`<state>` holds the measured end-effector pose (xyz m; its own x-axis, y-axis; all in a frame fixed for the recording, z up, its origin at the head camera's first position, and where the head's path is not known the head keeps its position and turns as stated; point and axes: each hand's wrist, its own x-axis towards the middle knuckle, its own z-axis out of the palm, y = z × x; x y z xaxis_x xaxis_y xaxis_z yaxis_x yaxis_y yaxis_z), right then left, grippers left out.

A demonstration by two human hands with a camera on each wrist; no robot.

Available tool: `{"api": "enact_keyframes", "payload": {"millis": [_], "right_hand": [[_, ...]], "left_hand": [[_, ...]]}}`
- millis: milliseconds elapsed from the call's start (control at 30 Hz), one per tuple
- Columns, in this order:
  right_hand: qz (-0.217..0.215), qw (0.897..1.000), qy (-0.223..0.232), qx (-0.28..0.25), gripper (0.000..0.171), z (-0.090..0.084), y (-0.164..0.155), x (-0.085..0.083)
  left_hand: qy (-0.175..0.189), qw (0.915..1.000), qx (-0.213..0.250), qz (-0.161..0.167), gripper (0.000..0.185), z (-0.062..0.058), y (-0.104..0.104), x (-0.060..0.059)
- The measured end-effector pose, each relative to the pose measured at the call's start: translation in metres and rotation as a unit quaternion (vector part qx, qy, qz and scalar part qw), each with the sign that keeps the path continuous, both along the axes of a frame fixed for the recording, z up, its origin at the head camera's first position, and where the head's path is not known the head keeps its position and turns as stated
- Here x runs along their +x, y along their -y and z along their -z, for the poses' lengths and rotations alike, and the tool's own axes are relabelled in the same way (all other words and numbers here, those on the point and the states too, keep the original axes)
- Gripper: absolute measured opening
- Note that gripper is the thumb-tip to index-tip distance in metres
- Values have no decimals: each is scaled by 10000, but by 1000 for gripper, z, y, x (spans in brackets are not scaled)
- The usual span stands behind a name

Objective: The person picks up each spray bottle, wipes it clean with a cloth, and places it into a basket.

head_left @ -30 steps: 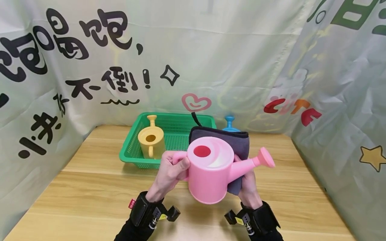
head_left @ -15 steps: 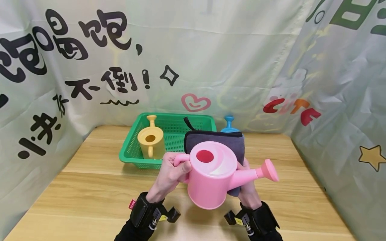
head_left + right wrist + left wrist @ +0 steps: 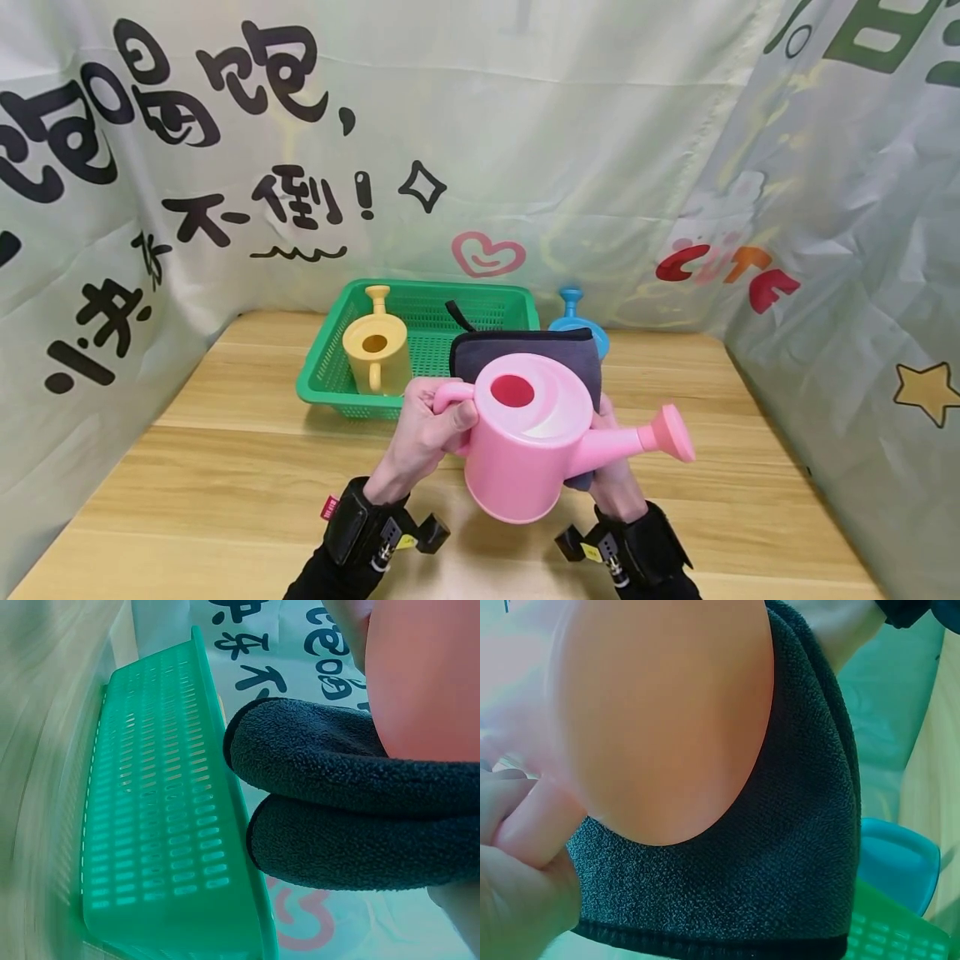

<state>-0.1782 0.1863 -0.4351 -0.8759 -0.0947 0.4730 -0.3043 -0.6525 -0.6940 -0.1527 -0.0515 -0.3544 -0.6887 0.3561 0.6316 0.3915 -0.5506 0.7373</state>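
A pink watering can (image 3: 513, 471) is held up over the table, its spout pointing right and its top tipped toward the camera. My left hand (image 3: 423, 433) grips it by the handle, thumb on the near side. Behind the can, my right hand (image 3: 617, 483) holds a folded dark grey cloth (image 3: 480, 354) with black edging, partly hidden by the can and its spout. In the right wrist view the folded cloth (image 3: 322, 776) lies along the can's side. The left wrist view shows the can's round base (image 3: 667, 727) in front of the cloth.
A green plastic basket (image 3: 318, 387) stands at the back of the wooden table (image 3: 225, 483), with a yellow watering can (image 3: 390, 362) upright in it. To its right is a blue watering can (image 3: 572, 302), partly behind the cloth. Printed curtains (image 3: 600, 150) hang around the table.
The cloth has slid left and down behind the can, showing more of the blue watering can. The pink can has dipped slightly, its spout end lower. My left hand has barely moved.
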Motion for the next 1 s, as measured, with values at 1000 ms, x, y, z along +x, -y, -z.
{"api": "enact_keyframes", "payload": {"millis": [1000], "right_hand": [[-1507, 9877, 347, -232, 22, -21, 4, 33]], "left_hand": [[-58, 9997, -73, -220, 25, -1, -1, 1]]}}
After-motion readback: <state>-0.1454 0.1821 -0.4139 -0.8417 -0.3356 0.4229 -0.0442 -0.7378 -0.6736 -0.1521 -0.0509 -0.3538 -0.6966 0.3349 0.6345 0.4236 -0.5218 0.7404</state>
